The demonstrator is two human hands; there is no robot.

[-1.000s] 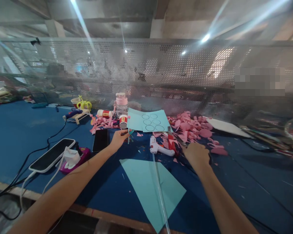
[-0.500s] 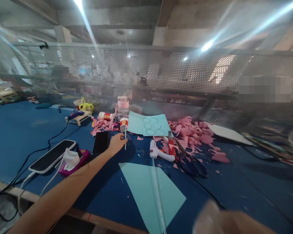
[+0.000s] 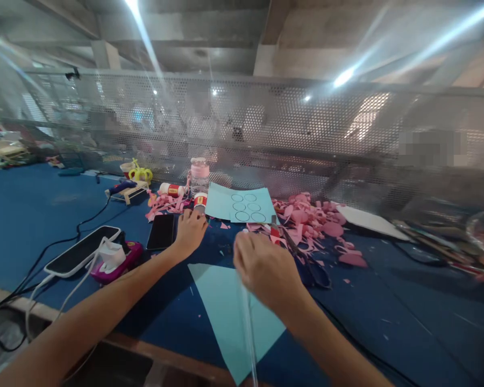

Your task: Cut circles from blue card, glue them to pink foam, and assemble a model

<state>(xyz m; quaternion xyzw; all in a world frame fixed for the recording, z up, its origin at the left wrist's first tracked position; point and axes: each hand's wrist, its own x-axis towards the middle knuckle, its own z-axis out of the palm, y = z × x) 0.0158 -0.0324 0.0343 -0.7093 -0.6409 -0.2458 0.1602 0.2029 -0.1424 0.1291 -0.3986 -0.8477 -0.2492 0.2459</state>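
We judge the right hand is closing on the glue gun, seemingly hidden beneath it; left hand curled, contents untellable.

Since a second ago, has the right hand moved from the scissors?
Yes. The right hand has come left and nearer, off the scissors by the pink scraps, and now sits over the light blue paper at the clear stick.

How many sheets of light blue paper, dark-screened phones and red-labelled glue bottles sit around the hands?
Light blue paper sheets: 2, one plain, one with drawn circles
Dark-screened phones: 2, white-edged, black
Red-labelled glue bottles: 2, lying, upright
Total: 6
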